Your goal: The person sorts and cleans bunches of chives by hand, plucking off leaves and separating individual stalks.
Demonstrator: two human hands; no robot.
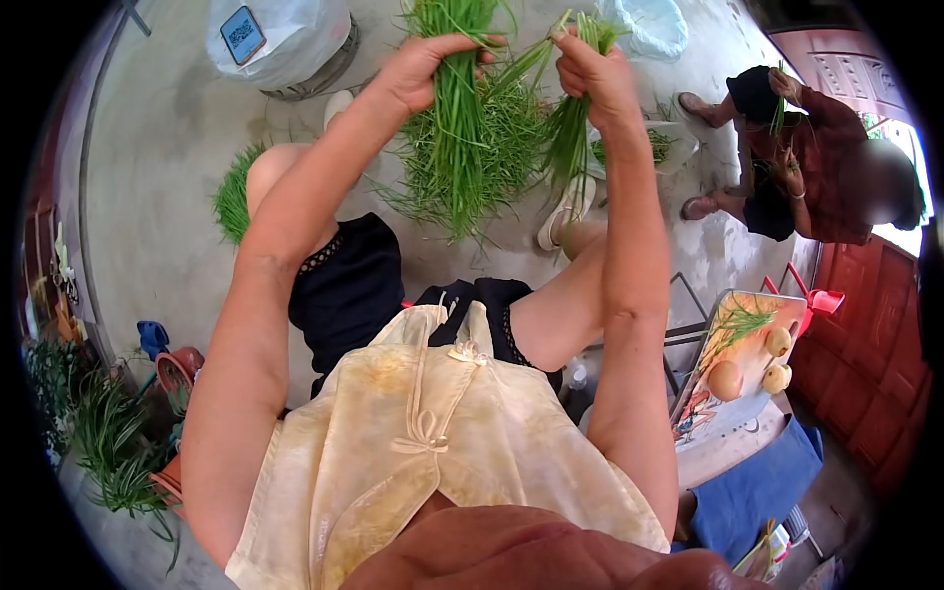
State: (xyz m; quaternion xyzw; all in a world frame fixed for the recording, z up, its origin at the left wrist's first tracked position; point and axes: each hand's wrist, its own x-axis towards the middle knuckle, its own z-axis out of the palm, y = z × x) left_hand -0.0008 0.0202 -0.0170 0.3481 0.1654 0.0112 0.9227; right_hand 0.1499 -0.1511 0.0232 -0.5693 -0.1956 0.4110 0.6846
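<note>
My left hand [415, 71] is wrapped around a thick bunch of chives [458, 123], long thin green blades that hang down in front of me. Fingers closed, my right hand [602, 84] grips a smaller bunch of chives [567, 138], and a few blades stretch across from it toward the left bunch. Below both hands, a loose heap of chives [511, 162] lies on the floor between my feet. Another bundle of chives [234, 195] rests on the floor beside my left knee.
A phone [243, 35] lies on a plastic-covered bucket [295, 69] at the upper left. A plastic-lined basket [649, 28] stands beyond my right hand. At right, another person [821, 147] holds green blades. Nearby is a small table [703, 379] with round vegetables. Potted plants [113, 433] stand at left.
</note>
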